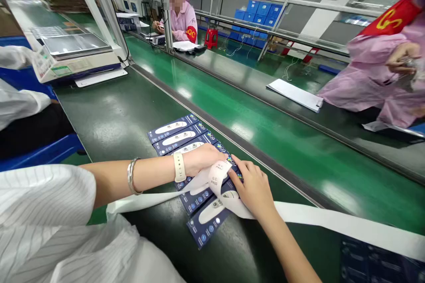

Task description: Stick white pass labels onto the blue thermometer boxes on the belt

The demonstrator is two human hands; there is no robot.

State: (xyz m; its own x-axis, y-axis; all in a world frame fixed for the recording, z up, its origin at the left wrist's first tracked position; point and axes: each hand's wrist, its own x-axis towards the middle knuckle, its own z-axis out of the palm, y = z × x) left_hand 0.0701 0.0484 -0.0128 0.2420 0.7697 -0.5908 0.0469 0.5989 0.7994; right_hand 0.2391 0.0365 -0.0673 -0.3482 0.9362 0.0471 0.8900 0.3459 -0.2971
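Observation:
Several dark blue thermometer boxes, each printed with a white device, lie overlapping in a slanted row on the bench. Over them loops a white strip of "Q.C. PASS" stickers. My left hand, with a watch on its wrist, is closed at the upper end of this loop, its fingertips partly hidden. My right hand curls at the boxes' far ends, thumb on their faces and fingers over the edge. The strip's long tails run left across my forearm's side and right past my right wrist.
A green conveyor belt runs beyond the bench's metal edge. A scale-like machine stands at the left. More dark blue boxes are at lower right. Two people in pink work across the belt, near a white clipboard. Someone sits at left.

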